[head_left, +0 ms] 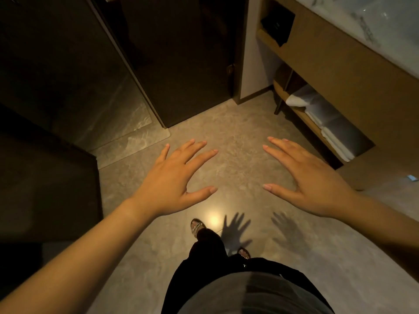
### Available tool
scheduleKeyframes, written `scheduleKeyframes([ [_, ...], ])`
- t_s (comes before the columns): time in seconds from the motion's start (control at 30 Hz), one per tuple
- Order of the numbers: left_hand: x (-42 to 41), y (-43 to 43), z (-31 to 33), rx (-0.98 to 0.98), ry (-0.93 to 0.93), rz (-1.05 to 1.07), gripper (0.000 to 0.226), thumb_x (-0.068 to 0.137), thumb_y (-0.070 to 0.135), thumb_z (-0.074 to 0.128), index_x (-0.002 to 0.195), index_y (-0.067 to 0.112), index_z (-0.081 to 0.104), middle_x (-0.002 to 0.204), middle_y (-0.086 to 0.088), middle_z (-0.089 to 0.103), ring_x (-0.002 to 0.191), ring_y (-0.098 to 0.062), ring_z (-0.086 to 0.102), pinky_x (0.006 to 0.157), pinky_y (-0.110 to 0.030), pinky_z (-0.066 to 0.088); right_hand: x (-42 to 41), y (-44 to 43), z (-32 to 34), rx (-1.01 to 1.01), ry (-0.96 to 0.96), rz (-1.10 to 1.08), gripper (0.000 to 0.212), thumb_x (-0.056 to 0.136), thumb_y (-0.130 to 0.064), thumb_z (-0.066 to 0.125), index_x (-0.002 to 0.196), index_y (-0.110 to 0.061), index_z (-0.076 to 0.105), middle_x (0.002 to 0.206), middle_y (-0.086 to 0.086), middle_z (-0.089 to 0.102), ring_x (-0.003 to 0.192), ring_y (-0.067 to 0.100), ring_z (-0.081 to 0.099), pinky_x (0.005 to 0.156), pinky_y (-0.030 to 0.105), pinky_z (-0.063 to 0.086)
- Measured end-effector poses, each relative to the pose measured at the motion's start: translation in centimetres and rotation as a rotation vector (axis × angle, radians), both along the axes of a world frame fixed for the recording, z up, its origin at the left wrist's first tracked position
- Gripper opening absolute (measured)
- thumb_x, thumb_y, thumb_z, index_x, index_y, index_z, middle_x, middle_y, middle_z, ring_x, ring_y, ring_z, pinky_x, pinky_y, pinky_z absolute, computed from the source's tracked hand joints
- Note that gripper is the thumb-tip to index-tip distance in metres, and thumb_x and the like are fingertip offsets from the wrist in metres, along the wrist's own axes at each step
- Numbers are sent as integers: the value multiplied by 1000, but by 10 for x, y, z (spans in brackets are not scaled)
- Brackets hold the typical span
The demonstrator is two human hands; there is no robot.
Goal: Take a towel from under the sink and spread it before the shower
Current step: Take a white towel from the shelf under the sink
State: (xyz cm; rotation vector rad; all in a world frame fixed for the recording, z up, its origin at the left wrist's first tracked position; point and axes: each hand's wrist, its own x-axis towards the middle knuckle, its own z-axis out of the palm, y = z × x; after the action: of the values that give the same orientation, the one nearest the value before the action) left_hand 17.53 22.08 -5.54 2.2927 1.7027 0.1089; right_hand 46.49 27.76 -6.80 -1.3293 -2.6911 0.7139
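1. The left hand (172,177) and the right hand (310,177) are held palm-down above the floor (238,123). Fingers are straight and spread wide. Neither hand holds anything, and the two are apart.
2. A stack of folded white towels (333,132) lies on the low shelf (294,111) under the counter (340,64), to the right of the right hand. Neither hand touches it.
3. A rolled white towel (299,98) lies at the shelf's far end.
4. The shower glass (68,75) stands at the left, with a pale threshold strip (136,141) at its base.
5. A dark door (181,64) stands between the shower and the counter.
6. A black item (277,26) sits in an open recess in the counter front. Any marking on it is too small to read.
7. A sandalled foot (197,227) stands on the floor below the hands.
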Motion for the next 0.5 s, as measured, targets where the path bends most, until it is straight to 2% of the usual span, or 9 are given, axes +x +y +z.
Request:
scheduleKeyframes([
  [0.23, -29, 88, -12, 14, -19, -35, 72, 80, 74, 27, 145, 43, 15, 156, 7, 21, 145, -14, 13, 114, -54, 8, -34, 71, 2, -12, -27, -32, 83, 77, -78, 25, 148, -37, 8, 158, -11, 5, 144, 11, 5, 115, 39, 19],
  [0.4, -53, 166, -10, 36, -45, -87, 72, 81, 73, 29, 145, 43, 15, 156, 7, 20, 145, -13, 11, 113, -49, 5, -61, 132, 12, -90, -70, -122, 84, 75, -78, 30, 145, -43, 0, 156, -19, -4, 142, 4, -3, 114, 33, 10],
  [0.5, -62, 210, -11, 47, -55, -151, 71, 82, 72, 30, 145, 42, 15, 156, 8, 19, 145, -12, 10, 112, -47, 3, -66, 159, 10, -62, -99, -149, 87, 74, -82, 22, 146, -40, 0, 157, -17, -4, 143, 5, -3, 114, 33, 12],
])
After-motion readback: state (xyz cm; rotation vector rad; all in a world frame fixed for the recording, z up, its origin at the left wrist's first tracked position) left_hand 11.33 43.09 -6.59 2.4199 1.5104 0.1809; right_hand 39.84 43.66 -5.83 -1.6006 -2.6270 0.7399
